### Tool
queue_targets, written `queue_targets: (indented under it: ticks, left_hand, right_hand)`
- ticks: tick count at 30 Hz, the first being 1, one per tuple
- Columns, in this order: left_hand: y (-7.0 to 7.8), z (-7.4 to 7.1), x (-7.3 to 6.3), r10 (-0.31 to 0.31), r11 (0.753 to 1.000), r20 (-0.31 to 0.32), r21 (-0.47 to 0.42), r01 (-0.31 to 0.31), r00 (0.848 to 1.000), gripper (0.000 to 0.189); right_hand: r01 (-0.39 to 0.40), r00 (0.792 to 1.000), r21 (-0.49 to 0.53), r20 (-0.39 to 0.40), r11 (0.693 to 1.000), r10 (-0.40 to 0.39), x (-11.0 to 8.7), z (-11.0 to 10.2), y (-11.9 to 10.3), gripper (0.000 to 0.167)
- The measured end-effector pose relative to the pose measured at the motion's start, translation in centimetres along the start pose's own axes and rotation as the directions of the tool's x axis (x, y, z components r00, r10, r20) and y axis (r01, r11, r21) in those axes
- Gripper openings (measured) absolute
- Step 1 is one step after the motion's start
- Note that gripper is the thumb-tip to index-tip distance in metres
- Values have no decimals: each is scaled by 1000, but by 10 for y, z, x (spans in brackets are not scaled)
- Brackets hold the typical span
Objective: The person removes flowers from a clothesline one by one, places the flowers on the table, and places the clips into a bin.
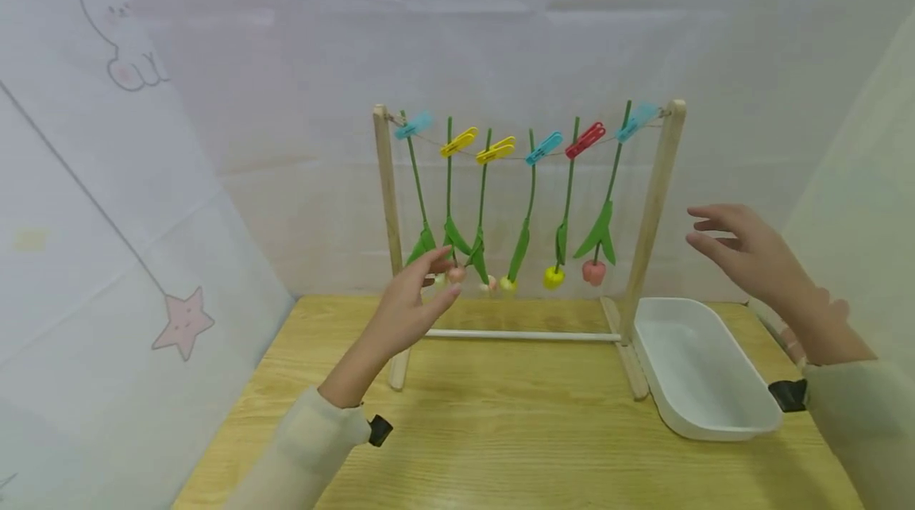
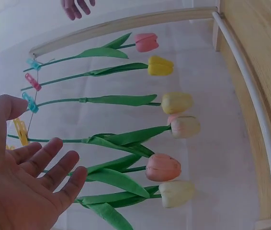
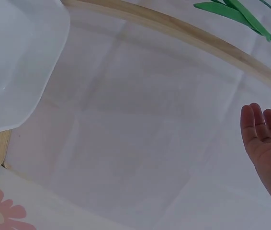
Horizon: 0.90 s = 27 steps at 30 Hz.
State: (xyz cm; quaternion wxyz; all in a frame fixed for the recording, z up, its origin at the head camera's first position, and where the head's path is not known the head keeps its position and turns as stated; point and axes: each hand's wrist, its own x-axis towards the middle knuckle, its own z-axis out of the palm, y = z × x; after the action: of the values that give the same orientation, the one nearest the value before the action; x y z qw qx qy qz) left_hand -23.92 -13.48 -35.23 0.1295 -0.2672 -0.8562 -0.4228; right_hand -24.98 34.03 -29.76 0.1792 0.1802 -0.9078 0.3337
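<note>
Several artificial tulips hang heads down from a string between two wooden posts. Plastic clothespins hold their stems, among them a red clothespin and a yellow clothespin. A pink tulip is at the right end, beside a yellow tulip. My left hand is raised before the left end of the row, overlapping the lower blooms in the head view. Its fingers are apart and hold nothing; a peach tulip shows past them in the left wrist view. My right hand hovers empty, right of the frame, fingers loosely bent.
A white plastic basin stands on the wooden table against the foot of the right post. Low between the posts runs a white rod. Pale cloth walls enclose the back and sides.
</note>
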Motion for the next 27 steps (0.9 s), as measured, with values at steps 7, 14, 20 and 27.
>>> queue_targets:
  ticks: [7,14,20,27]
  left_hand:
    - [14,9,17,27,997,-3,-74,-27,1000,57]
    - [28,17,36,31,993,34,-118,-27,999,63]
    - [39,22,51,73,995,56,-78,-69,996,64]
    - [51,35,68,114,986,84,-133,-102,990,56]
  right_hand:
    - [-86,996,26,9,996,86,13,-13,-12,52]
    - [-169,985,111,-6,979,171,26,-26,-26,56]
    - [-143,987,182,-50,973,154,39,-35,-37,53]
    - [-127,986,181,-87,975,144,59,-39,-53,54]
